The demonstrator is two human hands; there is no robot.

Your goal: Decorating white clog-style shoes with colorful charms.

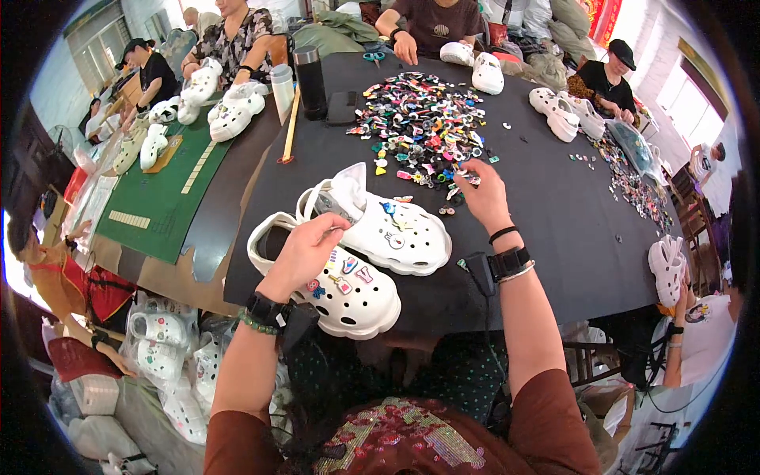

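Observation:
Two white clogs with holes lie side by side in front of me. The nearer clog [360, 297] bears several colourful shoe charms on its upper. On the farther clog [408, 241] sit a few charms, among them a blue one and a white animal face, and white paper [348, 190] sticks out of its opening. Above the nearer clog's opening, my left hand [305, 249] is closed with thumb and fingers pressed together; anything in them is hidden. My right hand [487, 194] pinches at the near edge of a charm pile [427, 119], on something too small to name.
A black thermos [309, 83], a pale bottle [283, 91] and a yellow stick [291, 127] stand or lie at the left. Blue scissors [374, 57] lie at the far edge. More white clogs [554, 113] and charms [633, 182] are on the right, with people working around the table.

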